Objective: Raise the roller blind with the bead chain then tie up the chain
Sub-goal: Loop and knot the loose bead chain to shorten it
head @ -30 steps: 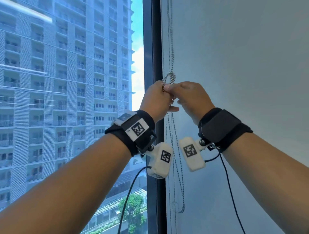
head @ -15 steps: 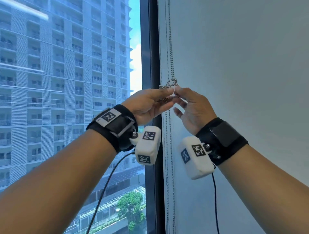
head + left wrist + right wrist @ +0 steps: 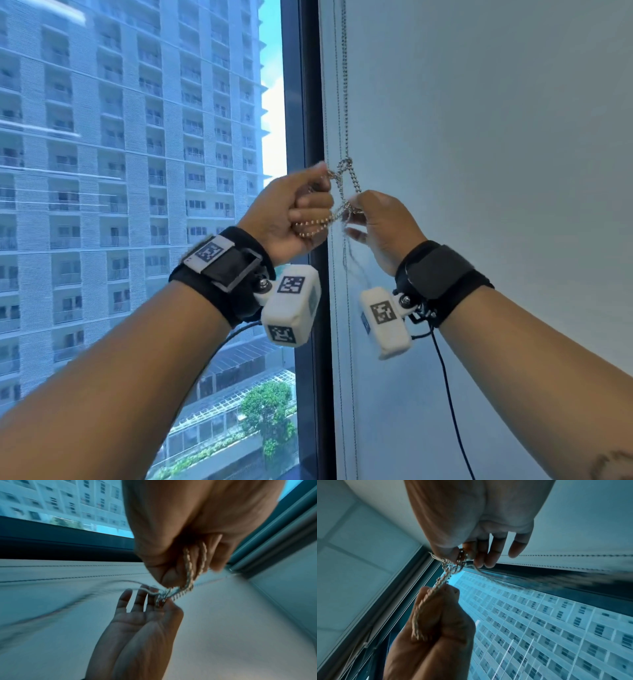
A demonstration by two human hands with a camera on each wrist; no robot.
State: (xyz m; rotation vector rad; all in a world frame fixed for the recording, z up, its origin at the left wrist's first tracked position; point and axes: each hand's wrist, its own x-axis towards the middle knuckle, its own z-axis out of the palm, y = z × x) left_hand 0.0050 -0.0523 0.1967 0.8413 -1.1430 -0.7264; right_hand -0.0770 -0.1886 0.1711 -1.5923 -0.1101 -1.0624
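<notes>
The bead chain (image 3: pixel 345 102) is hanging vertically along the left edge of the roller blind (image 3: pixel 479 171), just beside the dark window frame (image 3: pixel 308 102), with its long axis running 12 to 6 o'clock in the head view. Partway down, the chain is forming a small loop or half-made knot (image 3: pixel 344 166), and two strands are running from that loop down toward 7 o'clock and 5 o'clock, one into each hand.

The knot is lying at 12 o'clock from the gap between the hands, above both and roughly between them. A doubled run of chain is also stretching nearly horizontally, along the 9-to-3 o'clock line, from one hand to the other. The slack tail is blurred below the hands and cannot be traced.

The left hand (image 3: pixel 291 216) is clenching round a bunch of strands; the left wrist view is showing the beads passing under curled fingers (image 3: pixel 217 555). The right hand (image 3: pixel 380 226) is pinching the chain between thumb and forefinger, with the remaining fingers (image 3: pixel 518 546) extended and relaxed.

Judgement: the tie-up step is in progress, and the knot is appearing loose. The coming move is likely turning on the horizontal axis: drawing the hands apart toward 9 and 3 o'clock would be cinching the loop. Both hands are lying about equally near the knot.
</notes>
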